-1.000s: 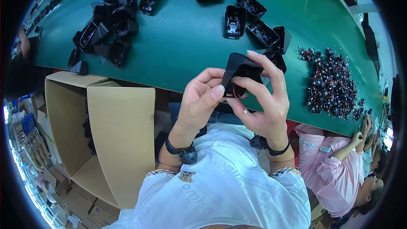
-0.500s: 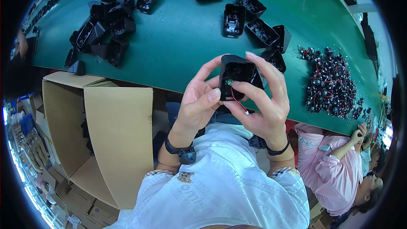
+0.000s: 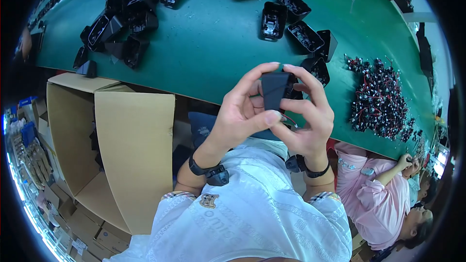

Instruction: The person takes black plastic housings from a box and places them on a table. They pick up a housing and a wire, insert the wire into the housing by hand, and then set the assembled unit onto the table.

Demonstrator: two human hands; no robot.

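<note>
Between my two hands, just off the table's near edge, a black plastic housing [image 3: 275, 89] is held up, a smooth outer side facing me. My left hand [image 3: 247, 109] grips it from the left, thumb low on the near side and index finger along the top. My right hand [image 3: 308, 109] holds the opposite side, its index finger at the top corner and other fingers against the open side. A thin red wire [image 3: 291, 119] with a small white connector pokes out beside my right hand. The inside of the housing is turned away from view.
On the green table [image 3: 208, 39] lie a heap of black housings [image 3: 116, 24] at left and several open housings [image 3: 274, 21] at centre right. A pile of wired small parts [image 3: 381, 99] sits at right. An open cardboard box [image 3: 133, 160] stands at left; a person in pink [image 3: 374, 184] works at right.
Both hands have turned the housing, so its open inside no longer faces me and a smooth outer side shows. It has shifted slightly to the right.
</note>
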